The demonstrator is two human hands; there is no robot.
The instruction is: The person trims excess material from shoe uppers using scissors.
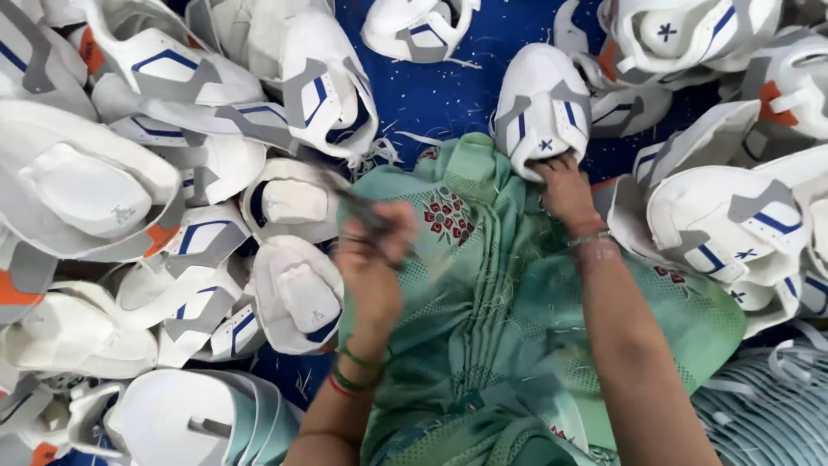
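Right hand (565, 185) is clamped on the lower edge of a white shoe upper (542, 108) with grey and blue trim, at the far end of the lap. Left hand (373, 259) is motion-blurred, fingers closed round small dark scissors (358, 205) whose tip points up-left. Both hands sit over green patterned cloth (509, 311) covering the lap, flecked with thread bits. Bangles (591, 237) on the right wrist, green and red ones (354, 373) on the left. Left of the lap: a dense pile of uppers (129, 173), some with orange patches. Right: another pile (733, 207). Blue mat (431, 91) shows between them. A stack of pale strips (768, 406) lies at lower right.
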